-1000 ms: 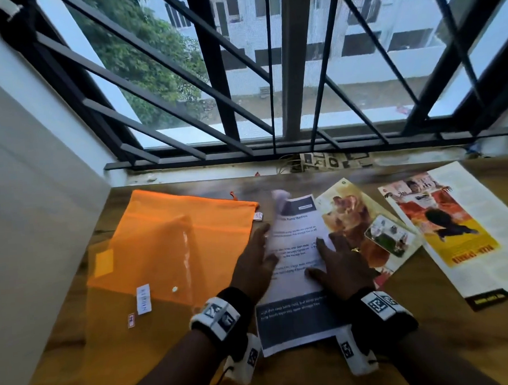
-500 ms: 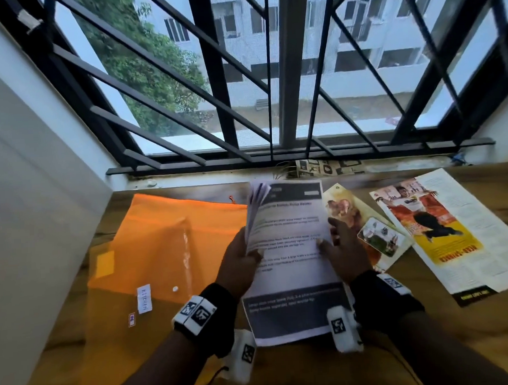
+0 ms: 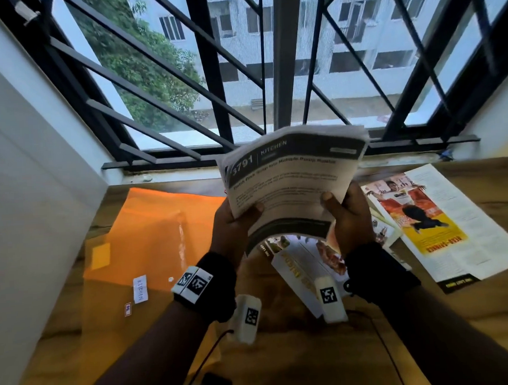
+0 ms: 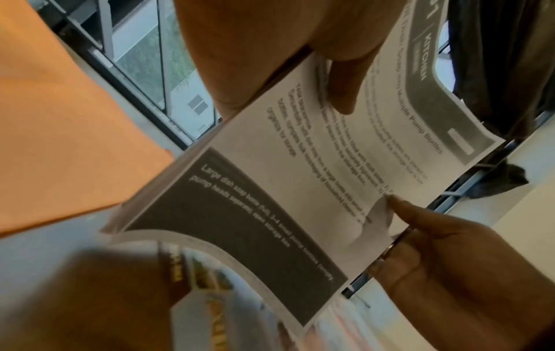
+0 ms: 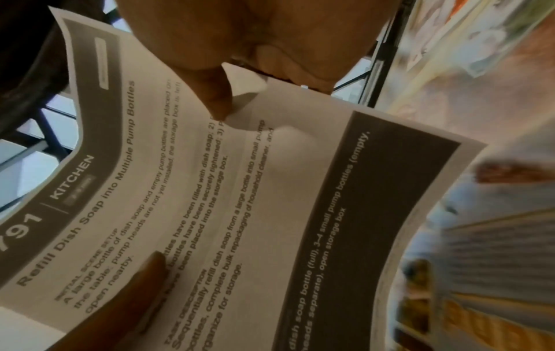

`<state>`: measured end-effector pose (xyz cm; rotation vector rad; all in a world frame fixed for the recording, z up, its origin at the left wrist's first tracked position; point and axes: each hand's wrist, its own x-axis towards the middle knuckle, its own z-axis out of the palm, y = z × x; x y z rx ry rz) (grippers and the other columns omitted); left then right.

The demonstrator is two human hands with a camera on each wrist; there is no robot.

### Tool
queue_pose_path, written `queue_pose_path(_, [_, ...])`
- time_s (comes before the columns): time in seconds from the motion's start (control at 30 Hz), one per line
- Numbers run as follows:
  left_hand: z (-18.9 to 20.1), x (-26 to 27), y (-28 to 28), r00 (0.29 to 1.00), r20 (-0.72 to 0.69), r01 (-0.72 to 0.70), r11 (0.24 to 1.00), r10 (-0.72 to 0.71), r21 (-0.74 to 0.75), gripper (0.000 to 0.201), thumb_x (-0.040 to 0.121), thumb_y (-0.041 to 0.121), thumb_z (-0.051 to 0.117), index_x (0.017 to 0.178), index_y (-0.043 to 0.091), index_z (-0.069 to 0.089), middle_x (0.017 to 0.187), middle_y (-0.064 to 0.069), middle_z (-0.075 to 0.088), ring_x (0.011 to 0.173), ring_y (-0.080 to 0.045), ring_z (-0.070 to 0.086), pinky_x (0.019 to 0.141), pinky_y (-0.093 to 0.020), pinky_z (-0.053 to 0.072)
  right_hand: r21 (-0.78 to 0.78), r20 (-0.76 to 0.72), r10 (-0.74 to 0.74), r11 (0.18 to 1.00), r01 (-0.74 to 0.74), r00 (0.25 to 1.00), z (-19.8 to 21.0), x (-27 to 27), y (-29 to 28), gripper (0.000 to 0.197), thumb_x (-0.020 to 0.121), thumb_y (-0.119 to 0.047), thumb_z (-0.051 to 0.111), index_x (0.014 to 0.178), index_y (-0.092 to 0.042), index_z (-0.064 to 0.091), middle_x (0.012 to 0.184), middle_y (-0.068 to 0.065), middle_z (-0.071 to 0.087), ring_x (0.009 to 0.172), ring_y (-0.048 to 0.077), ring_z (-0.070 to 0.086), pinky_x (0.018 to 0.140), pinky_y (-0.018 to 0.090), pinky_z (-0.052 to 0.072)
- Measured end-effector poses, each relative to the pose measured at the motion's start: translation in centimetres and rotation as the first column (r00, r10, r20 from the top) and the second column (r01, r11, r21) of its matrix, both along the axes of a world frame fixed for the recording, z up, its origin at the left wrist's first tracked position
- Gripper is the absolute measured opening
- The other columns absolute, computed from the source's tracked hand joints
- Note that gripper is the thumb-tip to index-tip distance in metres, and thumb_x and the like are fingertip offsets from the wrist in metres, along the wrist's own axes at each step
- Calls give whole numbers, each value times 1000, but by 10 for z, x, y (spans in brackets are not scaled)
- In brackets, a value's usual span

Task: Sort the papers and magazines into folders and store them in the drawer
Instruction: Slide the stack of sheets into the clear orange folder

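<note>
A stack of printed papers (image 3: 293,184), its top sheet headed "KITCHEN", is lifted off the wooden table (image 3: 314,360) and bowed upward. My left hand (image 3: 234,225) grips its left edge, thumb on top, and my right hand (image 3: 348,216) grips its right edge. Both thumbs show on the top sheet (image 4: 300,178) in the left wrist view and on the same sheet (image 5: 210,213) in the right wrist view. Beneath the stack lies a colourful magazine (image 3: 303,263). An orange folder (image 3: 161,235) lies flat to the left, bearing a small white label (image 3: 140,289).
An open magazine (image 3: 437,227) with a red and yellow picture lies at the right of the table. A white panel (image 3: 27,204) borders the left side. A barred window (image 3: 270,73) with a sill runs along the table's far edge. A black cable (image 3: 208,356) trails near my left forearm.
Both hands have lifted the paper stack from the table toward me and the window, bending it into an arch. The magazine under it has come into view.
</note>
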<state>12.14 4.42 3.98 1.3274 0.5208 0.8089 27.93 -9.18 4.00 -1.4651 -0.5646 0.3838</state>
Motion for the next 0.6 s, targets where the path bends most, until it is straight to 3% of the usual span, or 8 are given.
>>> queue_pose_path(0.17, [-25,-3,-6,999,-28,26,998,-28,-50,32,80,3,68,111,-6,64,101,-5,75,96,-22,70,77,-32,55,-122,-26,4,993,-7,1000,-22,0,-8,20,95,-23,52,115,-19,53,113,7,63,107,24,61,87,48,54])
queue_pose_path(0.3, [-24,2,-6,999,-13,33,999,-34,-1,19,83,0,68,102,2,67,95,1,76,92,-15,70,74,-27,55,-83,-21,-22,996,21,1000,-19,0,-9,18,98,-18,49,116,-18,52,110,5,64,100,15,63,80,34,55])
queue_pose_path(0.4, [-31,4,-3,999,-44,22,1000,-21,20,16,87,-1,67,100,9,68,93,8,76,90,-8,70,74,-23,55,-79,-30,-22,997,20,999,-26,1,-9,22,99,-18,49,120,-16,50,113,5,64,102,11,62,85,38,56])
queue_pose_path(0.5, [-44,4,-4,994,-108,20,1000,-17,19,21,90,-7,60,99,11,68,91,13,76,88,-1,69,73,-19,54,-133,-92,-2,991,-10,996,-43,1,-10,41,96,-38,50,134,-22,45,124,5,60,114,17,58,94,47,52])
queue_pose_path(0.6, [-44,2,-4,992,-125,30,999,-24,44,25,91,-8,58,102,13,67,92,14,76,90,-1,69,74,-20,54,-198,-31,-15,980,8,999,-55,5,-12,51,86,-62,48,131,-36,46,131,5,55,124,27,51,96,56,48])
